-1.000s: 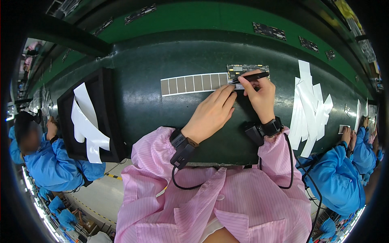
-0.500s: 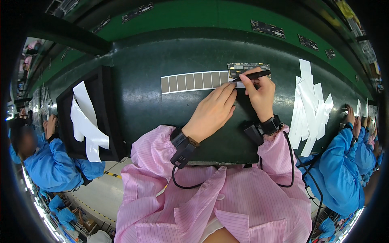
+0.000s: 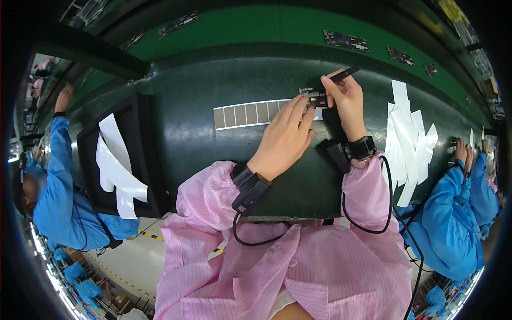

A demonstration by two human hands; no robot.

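Observation:
A small dark circuit board lies on the green bench mat, partly covered by my fingers. My left hand rests with its fingers stretched out, their tips on the board's left part. In my right hand is a slim black pen-shaped tool, tilted with its lower end toward the board; its tip is hard to make out. A white strip of grey-brown rectangular stickers runs left from the board, its right part under my left fingers.
A black tray at the left holds curled white strips. Flat white strips are piled at the right. More circuit boards lie on the green surface beyond the bench edge. Workers in blue sit at both sides.
My right hand and the black tool have moved up, away from me. My left fingers have shifted onto the board. At the left, a worker's arm has reached forward.

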